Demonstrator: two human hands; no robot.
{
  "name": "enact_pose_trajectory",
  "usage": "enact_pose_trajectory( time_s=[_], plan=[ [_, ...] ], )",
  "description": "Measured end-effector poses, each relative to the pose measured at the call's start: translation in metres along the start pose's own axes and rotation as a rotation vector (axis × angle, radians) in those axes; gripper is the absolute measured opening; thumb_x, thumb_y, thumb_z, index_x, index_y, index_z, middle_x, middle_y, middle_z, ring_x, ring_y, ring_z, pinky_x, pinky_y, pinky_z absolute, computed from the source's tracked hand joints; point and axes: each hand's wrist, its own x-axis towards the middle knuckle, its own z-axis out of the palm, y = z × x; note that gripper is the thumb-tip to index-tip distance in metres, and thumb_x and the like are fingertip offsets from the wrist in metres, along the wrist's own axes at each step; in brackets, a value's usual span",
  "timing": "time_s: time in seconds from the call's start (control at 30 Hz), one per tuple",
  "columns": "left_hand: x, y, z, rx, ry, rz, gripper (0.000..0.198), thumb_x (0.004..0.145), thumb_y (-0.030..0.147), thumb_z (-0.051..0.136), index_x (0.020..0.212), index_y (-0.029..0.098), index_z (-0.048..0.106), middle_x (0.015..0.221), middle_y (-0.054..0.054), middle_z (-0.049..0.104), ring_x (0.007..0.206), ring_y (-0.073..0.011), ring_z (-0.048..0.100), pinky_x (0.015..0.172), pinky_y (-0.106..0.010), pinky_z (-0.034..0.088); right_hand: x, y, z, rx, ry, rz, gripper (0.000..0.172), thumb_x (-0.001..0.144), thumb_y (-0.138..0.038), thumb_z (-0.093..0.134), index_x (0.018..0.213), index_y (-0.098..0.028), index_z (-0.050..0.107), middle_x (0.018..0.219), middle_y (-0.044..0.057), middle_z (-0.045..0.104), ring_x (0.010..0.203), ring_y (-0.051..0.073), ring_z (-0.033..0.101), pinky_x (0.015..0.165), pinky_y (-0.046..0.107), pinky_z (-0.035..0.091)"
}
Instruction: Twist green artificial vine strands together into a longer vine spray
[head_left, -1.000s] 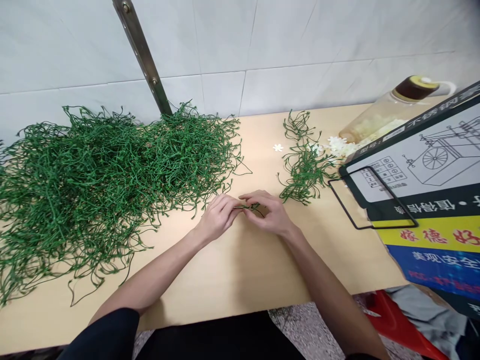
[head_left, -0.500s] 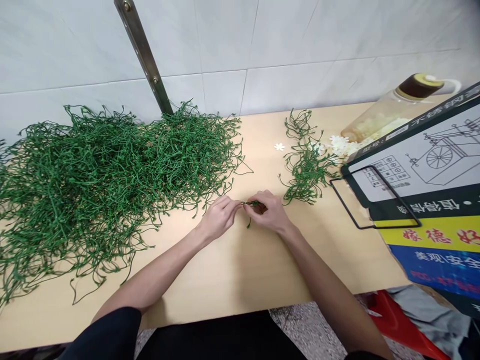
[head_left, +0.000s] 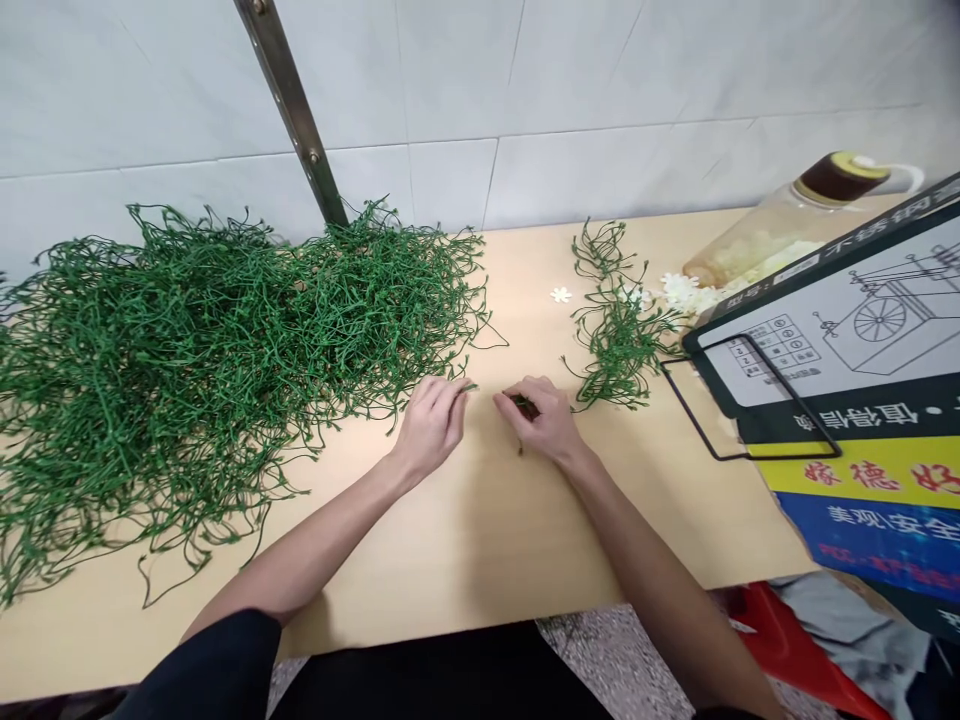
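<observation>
Near the middle of the table, my left hand [head_left: 433,425] pinches a small green plastic stem [head_left: 469,388] between thumb and forefinger. A short gap to its right, my right hand [head_left: 544,415] is curled around another green plastic stem [head_left: 525,405], mostly hidden by the fingers. A large tangled pile of green plastic stems [head_left: 225,340] covers the table left of and beyond my left hand. Beyond my right hand lies a smaller bunch of the same stems [head_left: 619,345]. One white plastic flower [head_left: 560,295] lies between the two groups.
At the right, a printed cardboard box [head_left: 862,350] with a black handle [head_left: 787,390] leans over the table. Behind it lies a clear bottle [head_left: 772,225] beside white flowers [head_left: 686,293]. A metal strip [head_left: 300,120] stands against the tiled wall. Something red [head_left: 795,650] is below the table's edge.
My hands, whose fingertips met before, have moved apart. The left now lifts a stem tip on its own side, while the right has shifted slightly right with its stem.
</observation>
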Motion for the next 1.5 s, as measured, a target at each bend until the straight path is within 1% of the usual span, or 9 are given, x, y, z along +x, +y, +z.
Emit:
enact_pose_trajectory(
  time_s=[0.13,0.23,0.37,0.57,0.77,0.87,1.0,1.27,1.5],
  plan=[
    [0.002,0.001,0.0,0.187,0.125,-0.018,0.037,0.094,0.016,0.047,0.13,0.019,0.056,0.128,-0.016,0.061,0.113,-0.0288,0.048,0.093,-0.048,0.044,0.002,-0.002,-0.004,0.136,0.096,-0.005,0.013,0.087,-0.032,0.063,0.078,-0.023,0.067,0.095,0.009,0.063,0.089,0.023,0.06,0.079,0.039,0.049],
    [0.003,0.004,-0.002,0.162,0.162,0.028,0.032,0.091,0.018,0.056,0.122,0.021,0.061,0.12,-0.014,0.064,0.11,-0.0283,0.049,0.093,-0.047,0.044,0.002,-0.002,-0.005,0.139,0.169,0.001,0.011,0.083,-0.031,0.068,0.077,-0.023,0.069,0.097,0.009,0.057,0.094,0.024,0.058,0.081,0.041,0.05],
    [0.003,0.005,-0.005,0.03,0.033,0.134,0.03,0.09,0.026,0.062,0.118,0.02,0.06,0.104,-0.01,0.068,0.103,-0.0256,0.055,0.091,-0.042,0.046,0.002,-0.006,-0.005,0.291,0.068,0.018,0.01,0.086,-0.03,0.066,0.079,-0.023,0.067,0.076,0.004,0.061,0.074,0.019,0.059,0.07,0.035,0.051],
    [0.002,0.002,0.0,0.11,-0.167,0.217,0.019,0.091,0.031,0.06,0.105,0.02,0.067,0.111,-0.011,0.065,0.106,-0.0275,0.05,0.089,-0.043,0.043,0.001,-0.006,-0.004,0.332,0.072,0.083,0.012,0.085,-0.032,0.066,0.077,-0.023,0.067,0.077,0.003,0.068,0.069,0.018,0.06,0.064,0.033,0.049],
    [-0.001,0.004,0.002,0.209,-0.177,0.134,0.021,0.089,0.038,0.062,0.08,0.019,0.065,0.106,-0.01,0.065,0.107,-0.03,0.046,0.088,-0.047,0.039,0.002,-0.004,-0.012,0.438,0.11,0.187,0.014,0.086,-0.034,0.065,0.088,-0.023,0.073,0.089,0.006,0.072,0.08,0.02,0.065,0.073,0.034,0.052],
    [-0.001,0.005,0.001,0.287,-0.074,-0.022,0.008,0.089,0.026,0.06,0.09,0.019,0.065,0.106,-0.012,0.065,0.107,-0.0304,0.047,0.089,-0.047,0.037,0.001,-0.002,-0.014,0.518,0.059,0.197,0.019,0.083,-0.035,0.068,0.096,-0.022,0.074,0.095,0.007,0.073,0.086,0.02,0.068,0.078,0.034,0.054],
    [0.0,0.006,-0.003,0.233,-0.024,-0.015,0.03,0.086,0.007,0.049,0.112,0.018,0.06,0.112,-0.012,0.065,0.11,-0.0276,0.05,0.093,-0.045,0.039,-0.001,0.001,-0.011,0.496,0.013,0.214,0.021,0.08,-0.03,0.07,0.098,-0.02,0.074,0.093,0.007,0.074,0.081,0.019,0.069,0.071,0.03,0.055],
    [0.003,0.006,-0.004,0.039,-0.093,0.223,0.046,0.091,0.035,0.061,0.129,0.013,0.05,0.123,-0.017,0.065,0.118,-0.0284,0.056,0.098,-0.043,0.046,-0.003,-0.002,-0.007,0.581,-0.191,0.16,0.027,0.085,-0.034,0.067,0.109,-0.021,0.074,0.095,0.008,0.076,0.085,0.019,0.072,0.075,0.03,0.058],
    [0.002,0.004,0.0,-0.012,-0.077,0.197,0.042,0.092,0.024,0.057,0.132,0.014,0.048,0.102,-0.013,0.07,0.098,-0.0244,0.061,0.085,-0.04,0.053,0.0,-0.002,-0.009,0.51,-0.188,0.082,0.027,0.085,-0.035,0.067,0.107,-0.021,0.076,0.092,0.009,0.073,0.082,0.018,0.068,0.069,0.029,0.056]
  ],
)
